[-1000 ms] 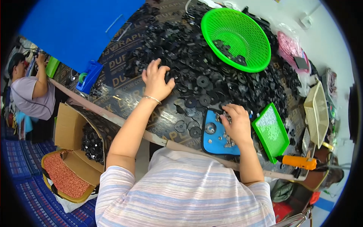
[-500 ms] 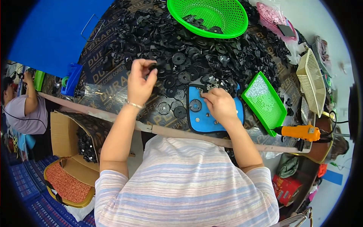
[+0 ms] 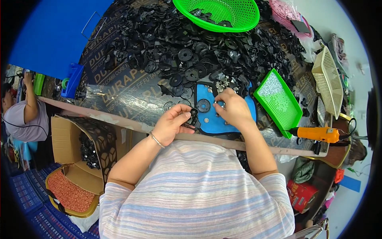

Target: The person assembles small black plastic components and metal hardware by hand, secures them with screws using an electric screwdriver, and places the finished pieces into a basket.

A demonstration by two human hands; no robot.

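Note:
My left hand [image 3: 170, 124] is closed on a black plastic part [image 3: 193, 117], low over the table edge beside a blue mat [image 3: 219, 127]. Above that mat, the fingers of my right hand [image 3: 236, 109] are pinched together; a small bit of metal seems to show at the fingertips, too small to name. Between the two hands a round black disc [image 3: 203, 105] lies flat on the mat, with a small metal piece [image 3: 206, 120] just nearer to me. A heap of small metal pieces [image 3: 224, 85] sits at the mat's far edge.
Black plastic parts [image 3: 159, 44] are piled across the far table, under a round green basket [image 3: 238, 28]. Rightward lie a green tray [image 3: 295, 104] with small silvery pieces and an orange electric screwdriver [image 3: 316, 134]. A blue tape dispenser [image 3: 73, 81] stands left; another person [image 3: 26, 113] sits beyond.
My left hand has come back from the pile toward my body and rightward to the mat, bringing the black plastic part. My right hand stays over the mat, still pinched, having shifted slightly.

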